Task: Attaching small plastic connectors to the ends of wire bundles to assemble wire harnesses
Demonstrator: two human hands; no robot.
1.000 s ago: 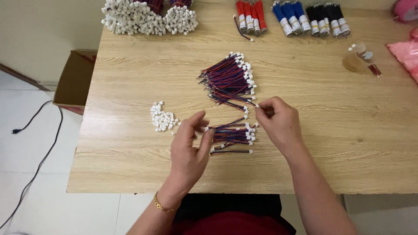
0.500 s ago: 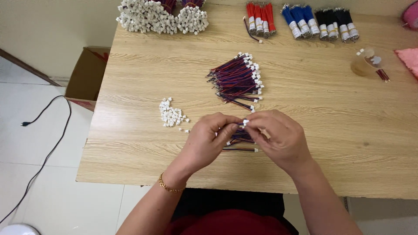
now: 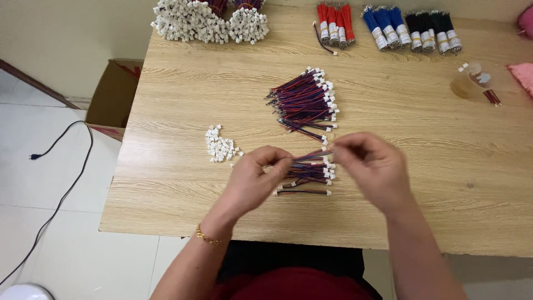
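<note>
Table: light wooden table (image 3: 183, 100) with a wavy grain, on a white tile floor (image 3: 50, 222).
Left hand: left hand (image 3: 256, 179) has its fingers pinched shut on one end of a thin red and blue wire with a white plug (image 3: 312, 158), just above the table's near middle.
Right hand: right hand (image 3: 373, 164) pinches the other end of the same wire, at its white plug.
Small pile: small pile of red and blue wires (image 3: 310, 173) lies under and between both hands; one loose wire (image 3: 302, 192) lies just below it.
Big pile: big fan-shaped pile of the same wires (image 3: 302, 103), too many to count, lies further back.
Plugs: little heap of loose white plastic plugs (image 3: 220, 147) sits near the left hand, too many to count.
Back edge: two big bunches of white-tipped wires (image 3: 205, 19), then three taped bundles, red (image 3: 334, 22), blue (image 3: 383, 25) and black (image 3: 433, 26).
Cup: one clear plastic cup (image 3: 469, 83) lies on its side at the right.
Box: one brown cardboard box (image 3: 114, 97) stands on the floor beside the table.
Cord: one black cord (image 3: 66, 178) curls across the tiles.
</note>
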